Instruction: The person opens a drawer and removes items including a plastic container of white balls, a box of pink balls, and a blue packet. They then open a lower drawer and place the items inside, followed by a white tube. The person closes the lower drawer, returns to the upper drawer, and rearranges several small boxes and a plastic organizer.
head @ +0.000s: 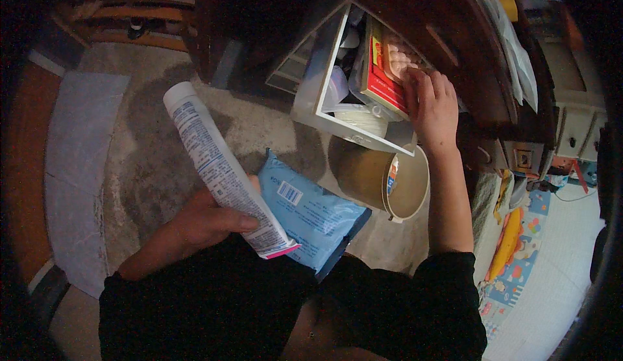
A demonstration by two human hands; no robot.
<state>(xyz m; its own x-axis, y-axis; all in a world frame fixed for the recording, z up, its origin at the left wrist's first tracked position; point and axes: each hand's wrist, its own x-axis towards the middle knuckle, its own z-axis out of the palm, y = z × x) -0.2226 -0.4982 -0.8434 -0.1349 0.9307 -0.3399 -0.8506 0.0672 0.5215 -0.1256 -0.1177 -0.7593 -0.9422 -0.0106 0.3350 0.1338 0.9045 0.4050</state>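
My left hand (pixel 209 220) is closed around a white squeeze tube (pixel 219 166) with a white cap and a pink crimped end. Behind the tube, against the fingers of that hand, is a blue soft plastic packet (pixel 311 210) bearing print and a barcode. My right hand (pixel 433 98) reaches into an open drawer (pixel 316 103). Its fingers curl down at the side of a red and yellow box (pixel 384 86), and the fingertips are hidden. Beside the box, the drawer holds a coil of pale cord or tape (pixel 362 119) and several plastic items.
Below the drawer stands a round beige bin (pixel 360 171) with an orange, white and blue wrapper (pixel 392 176) inside. Dark wooden furniture (pixel 438 30) rises behind the drawer. At the right lie a patterned mat (pixel 521 258) and a yellow cloth item (pixel 506 249). The floor (pixel 146 132) is concrete.
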